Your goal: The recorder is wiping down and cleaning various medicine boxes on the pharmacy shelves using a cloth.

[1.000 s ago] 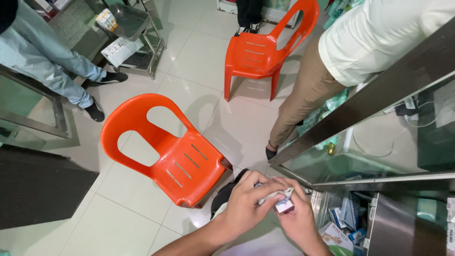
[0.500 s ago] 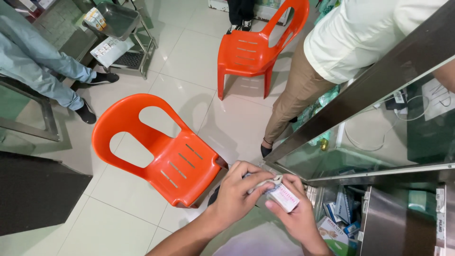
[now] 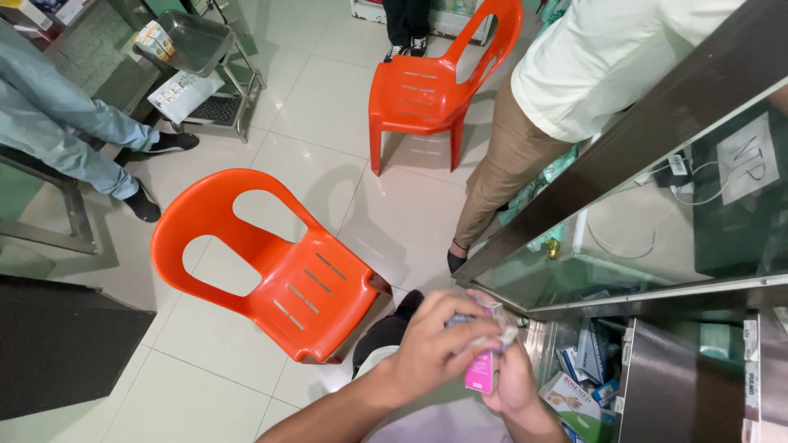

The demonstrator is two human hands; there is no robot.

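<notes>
You held a small pink-and-white carton low in the frame, just beside the glass counter and in front of the nearer of 2 orange chairs. Your left hand curled over its top, fingers pressed together around crumpled paper. Your right hand cupped it from below; its fingertips were hidden. The carton looked light and thin-walled, easily crushed, so its edges seemed the safest grip.

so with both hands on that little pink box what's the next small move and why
Probably part the hands slightly to steady the pink box: the left hand covers its top, the right hand grips from below, and it hangs over the open shelf of boxes.
</notes>
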